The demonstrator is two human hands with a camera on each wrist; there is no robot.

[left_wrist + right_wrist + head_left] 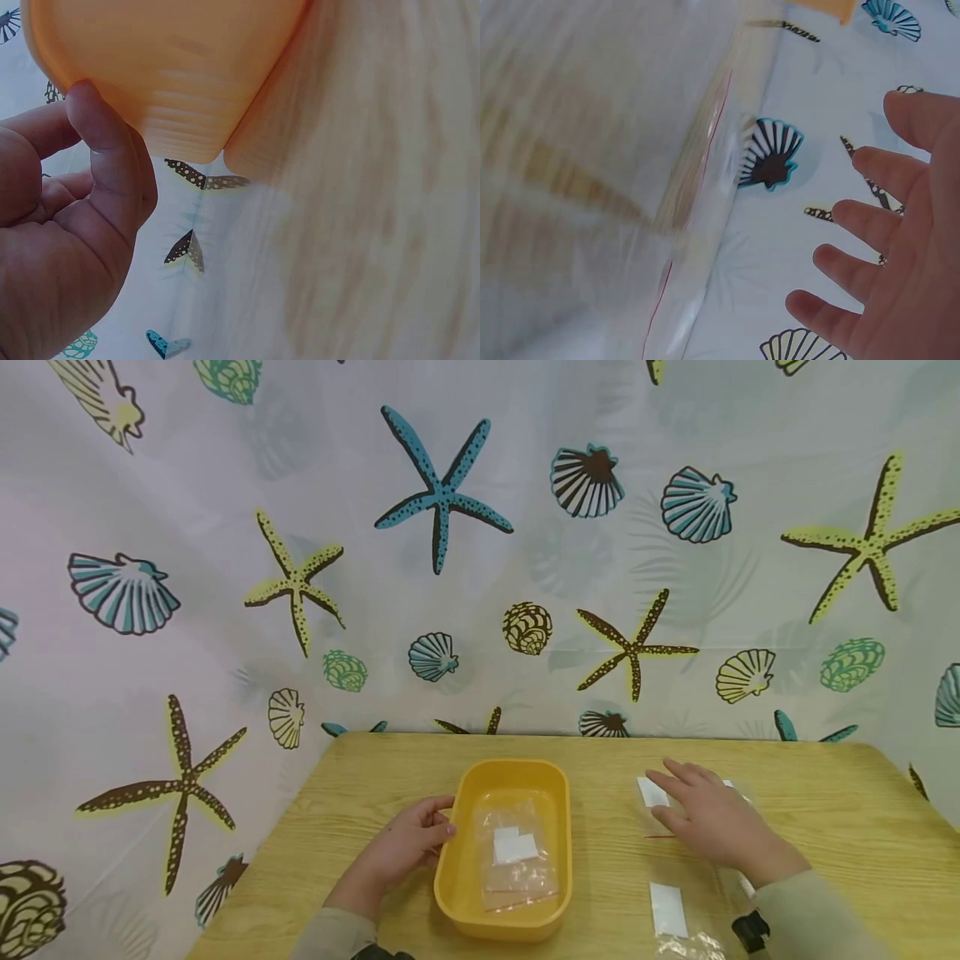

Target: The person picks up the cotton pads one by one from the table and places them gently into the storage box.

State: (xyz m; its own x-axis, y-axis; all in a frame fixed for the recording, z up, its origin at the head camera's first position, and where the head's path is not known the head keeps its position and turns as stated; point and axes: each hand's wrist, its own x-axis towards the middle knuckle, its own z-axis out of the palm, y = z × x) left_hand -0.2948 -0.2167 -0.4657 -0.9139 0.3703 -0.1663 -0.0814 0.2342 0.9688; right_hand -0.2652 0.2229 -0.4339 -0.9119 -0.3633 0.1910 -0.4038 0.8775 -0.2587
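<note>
On the wooden table [600, 860], left hand [408, 847] on the yellow tray [495, 931], right hand [712, 818] spread over bags

Just left of the middle of the table stands the tray, upright, with clear bags [525, 877] lying overlapped inside it, white labels showing. The left hand has bent fingers and thumb on the tray's left rim, pinching the edge.

To the right, well apart from the tray, more clear bags lie on the wood. One far bag [651, 810] is partly under the right hand's fingertips; a near bag [667, 910] lies closer to the person, its label facing up. The hand, wrist and sleeve [817, 914] block the rest: only slivers of plastic and label show past them, so the full count cannot be told. This hand's fingers are extended and apart, with nothing in their hold; whether they touch the plastic is unclear.

A dark strap [750, 932] sits near the right wrist. Behind the table hangs a pale cloth [480, 585] printed with starfish and shells.
</note>
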